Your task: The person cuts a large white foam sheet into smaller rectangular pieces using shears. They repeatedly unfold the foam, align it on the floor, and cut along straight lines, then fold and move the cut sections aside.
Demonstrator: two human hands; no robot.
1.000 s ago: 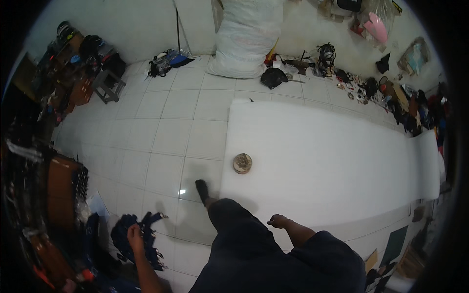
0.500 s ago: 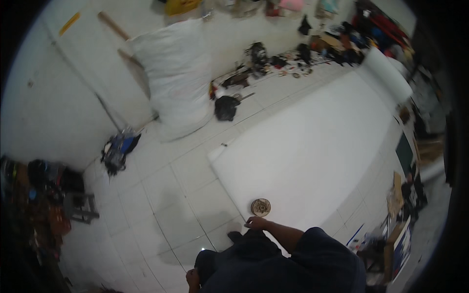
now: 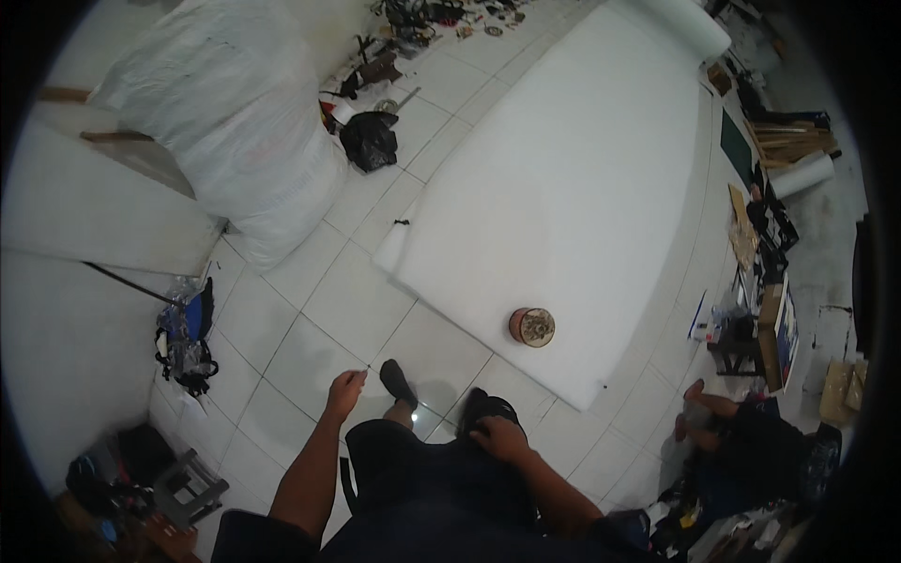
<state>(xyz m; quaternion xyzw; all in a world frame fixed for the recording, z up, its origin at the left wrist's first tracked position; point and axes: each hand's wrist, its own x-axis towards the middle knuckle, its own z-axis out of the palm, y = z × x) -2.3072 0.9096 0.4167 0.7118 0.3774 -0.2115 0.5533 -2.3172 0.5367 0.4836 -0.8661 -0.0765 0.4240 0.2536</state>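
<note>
Nearest you, your right hand is low beside your right thigh, its fingers bent downward over dark shapes; you cannot tell from this view whether it grips anything. Your left hand reaches forward above the tiled floor, fingers drawn together, and whether something small sits between them cannot be told. Your left foot, in a dark covering, is just beyond.

Ahead and to your right, a long white sheet lies on the tiles. The round tin stands on it, close to its near edge and well apart from both hands; the brownish pattern on its top is too small to read.

At your far left is a grey stool; at your right, another person in dark clothes. Farther off, a black bag lies beside a bulging white sack, whose faint reddish marks are illegible. Farthest, the sheet ends in a roll.
</note>
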